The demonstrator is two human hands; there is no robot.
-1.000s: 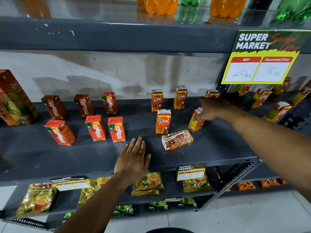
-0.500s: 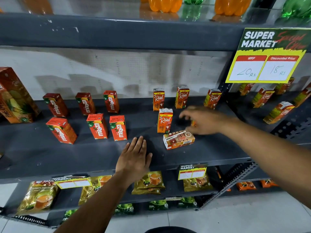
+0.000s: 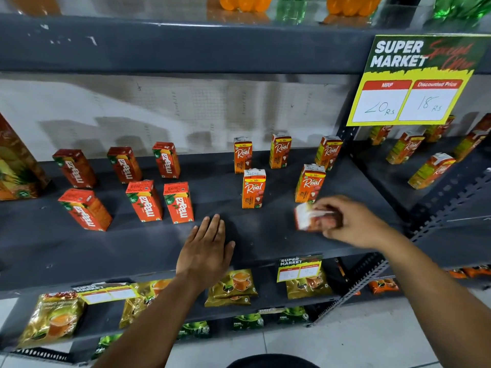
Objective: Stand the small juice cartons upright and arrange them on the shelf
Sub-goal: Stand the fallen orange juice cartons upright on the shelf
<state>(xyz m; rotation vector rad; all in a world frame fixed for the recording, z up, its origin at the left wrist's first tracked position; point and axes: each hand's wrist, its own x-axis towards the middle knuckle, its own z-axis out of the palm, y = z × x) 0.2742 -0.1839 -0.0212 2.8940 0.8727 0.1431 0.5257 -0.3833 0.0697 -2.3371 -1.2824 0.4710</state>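
Orange juice carton (image 3: 312,220) (blurred) held by right hand (image 3: 353,224).

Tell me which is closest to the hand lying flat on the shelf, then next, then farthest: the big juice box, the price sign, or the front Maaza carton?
From the left hand:
1. Front Maaza carton, just up and left.
2. Big juice box, far left edge.
3. Price sign, up high on the right.

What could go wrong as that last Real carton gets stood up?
1. The right hand holds the carton close in front of an upright Real carton; swinging it up could topple that one.
2. The grip looks partial, at one end, so it might slip.
3. The left hand lies flat on the shelf, away from the carton, so nothing steadies it.
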